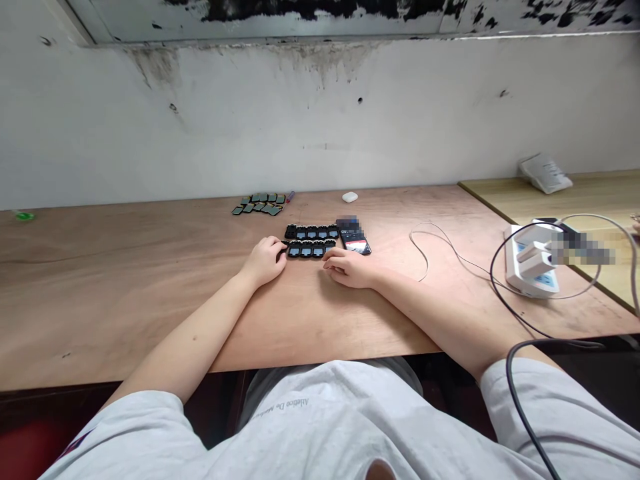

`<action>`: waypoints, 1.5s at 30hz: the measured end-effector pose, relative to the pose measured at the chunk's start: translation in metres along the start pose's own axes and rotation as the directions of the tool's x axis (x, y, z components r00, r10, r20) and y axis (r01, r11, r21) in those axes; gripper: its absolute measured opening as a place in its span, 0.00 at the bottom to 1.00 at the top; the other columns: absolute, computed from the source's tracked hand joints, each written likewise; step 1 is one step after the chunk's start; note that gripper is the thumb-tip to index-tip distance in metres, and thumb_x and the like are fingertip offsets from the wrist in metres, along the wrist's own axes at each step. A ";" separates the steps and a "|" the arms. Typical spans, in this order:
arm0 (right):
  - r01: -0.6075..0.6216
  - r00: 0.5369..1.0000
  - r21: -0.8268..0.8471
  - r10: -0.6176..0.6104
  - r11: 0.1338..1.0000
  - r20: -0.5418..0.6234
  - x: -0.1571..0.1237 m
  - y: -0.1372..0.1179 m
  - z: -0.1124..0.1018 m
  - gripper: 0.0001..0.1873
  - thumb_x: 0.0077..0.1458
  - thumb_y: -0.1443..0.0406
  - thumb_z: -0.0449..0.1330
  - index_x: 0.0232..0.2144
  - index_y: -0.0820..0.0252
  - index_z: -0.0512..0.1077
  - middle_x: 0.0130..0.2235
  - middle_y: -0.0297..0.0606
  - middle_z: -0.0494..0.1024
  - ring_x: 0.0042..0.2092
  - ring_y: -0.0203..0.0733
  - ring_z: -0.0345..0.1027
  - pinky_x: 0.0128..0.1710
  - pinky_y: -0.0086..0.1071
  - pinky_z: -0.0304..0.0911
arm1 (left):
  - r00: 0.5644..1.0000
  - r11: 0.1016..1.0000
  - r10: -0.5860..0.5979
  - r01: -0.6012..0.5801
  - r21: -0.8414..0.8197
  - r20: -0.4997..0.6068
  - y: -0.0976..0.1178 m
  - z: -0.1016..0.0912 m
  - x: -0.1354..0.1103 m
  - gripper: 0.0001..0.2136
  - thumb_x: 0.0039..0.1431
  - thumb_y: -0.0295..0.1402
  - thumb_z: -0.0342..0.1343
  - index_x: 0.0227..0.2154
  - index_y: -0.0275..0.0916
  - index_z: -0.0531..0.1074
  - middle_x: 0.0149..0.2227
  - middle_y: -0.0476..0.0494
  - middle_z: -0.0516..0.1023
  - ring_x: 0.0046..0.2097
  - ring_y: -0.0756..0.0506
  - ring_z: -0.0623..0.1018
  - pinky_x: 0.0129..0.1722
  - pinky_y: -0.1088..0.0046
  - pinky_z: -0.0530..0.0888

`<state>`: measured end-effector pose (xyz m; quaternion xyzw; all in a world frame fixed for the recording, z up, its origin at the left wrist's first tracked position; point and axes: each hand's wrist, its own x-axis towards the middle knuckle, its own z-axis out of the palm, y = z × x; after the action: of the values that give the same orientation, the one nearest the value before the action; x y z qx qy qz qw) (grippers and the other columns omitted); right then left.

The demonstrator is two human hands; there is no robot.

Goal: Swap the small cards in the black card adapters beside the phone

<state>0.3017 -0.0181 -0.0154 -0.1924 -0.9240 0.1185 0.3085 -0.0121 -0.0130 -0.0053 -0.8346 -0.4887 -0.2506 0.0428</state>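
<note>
Two rows of black modules with blue-grey faces lie on the table, a back row (311, 232) and a front row (313, 249). My left hand (265, 260) is at the left end of the front row, its bent fingers closed on a small black piece there, mostly hidden by the fingertips. At the row's right end rests my right hand (351, 267), fingers loosely bent and slightly apart, the fingertips beside the last module. Nothing shows in its grasp. Right beside the rows lies a dark phone (356, 243) with its screen lit.
Behind the rows are several greenish-grey flat pieces (259, 203), a small screwdriver-like tool (290, 197) and a white case (350, 197). A thin white cable (445, 237) runs to a power strip (530, 263) on the right. A white packet (545, 173) sits farther back.
</note>
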 end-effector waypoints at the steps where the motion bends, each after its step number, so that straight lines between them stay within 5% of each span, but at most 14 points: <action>1: 0.001 1.000 0.002 -0.001 1.000 0.002 0.000 0.000 0.000 0.08 0.63 0.69 0.58 0.42 0.57 0.76 0.51 0.45 0.76 0.44 0.43 0.76 0.45 0.37 0.73 | 1.000 1.000 0.012 -0.012 -0.003 0.010 0.000 -0.001 0.000 0.13 0.65 0.33 0.50 0.43 0.38 0.78 0.46 0.35 0.77 0.50 0.37 0.76 0.54 0.55 0.75; 11: 0.020 1.000 -0.123 -0.020 0.992 0.002 0.003 -0.002 -0.003 0.09 0.67 0.66 0.56 0.39 0.57 0.77 0.49 0.46 0.78 0.48 0.47 0.71 0.50 0.42 0.67 | 0.988 0.991 0.117 -0.109 -0.081 0.105 0.005 -0.002 -0.001 0.16 0.68 0.41 0.51 0.48 0.39 0.78 0.49 0.36 0.76 0.51 0.37 0.76 0.55 0.54 0.75; 18: -0.252 0.965 -0.431 0.260 0.867 -0.040 0.007 -0.003 -0.003 0.18 0.69 0.56 0.55 0.54 0.57 0.75 0.60 0.49 0.74 0.60 0.57 0.62 0.59 0.52 0.54 | 0.985 0.983 0.145 -0.133 -0.128 0.089 0.007 -0.002 -0.001 0.17 0.69 0.40 0.51 0.53 0.39 0.75 0.53 0.36 0.76 0.54 0.37 0.76 0.57 0.55 0.74; 25: -0.406 0.888 -0.520 0.459 0.752 -0.030 0.016 0.002 0.000 0.31 0.71 0.46 0.47 0.66 0.55 0.66 0.68 0.48 0.67 0.71 0.65 0.49 0.67 0.61 0.42 | 0.995 0.990 0.064 -0.055 -0.133 0.071 0.008 -0.006 0.001 0.16 0.69 0.41 0.50 0.51 0.40 0.77 0.50 0.37 0.77 0.52 0.38 0.77 0.56 0.56 0.75; 45: -0.341 0.928 -0.508 0.370 0.791 -0.046 0.009 -0.004 -0.005 0.21 0.71 0.50 0.50 0.49 0.58 0.74 0.50 0.50 0.77 0.57 0.58 0.63 0.62 0.55 0.49 | 0.996 0.986 0.051 -0.038 -0.162 0.079 0.006 -0.007 0.001 0.16 0.69 0.41 0.49 0.48 0.39 0.77 0.48 0.37 0.77 0.51 0.38 0.77 0.55 0.55 0.75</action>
<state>0.2970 -0.0174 -0.0050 -0.4334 -0.8776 -0.0674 0.1934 -0.0096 -0.0176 0.0021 -0.8557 -0.4497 -0.2531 -0.0391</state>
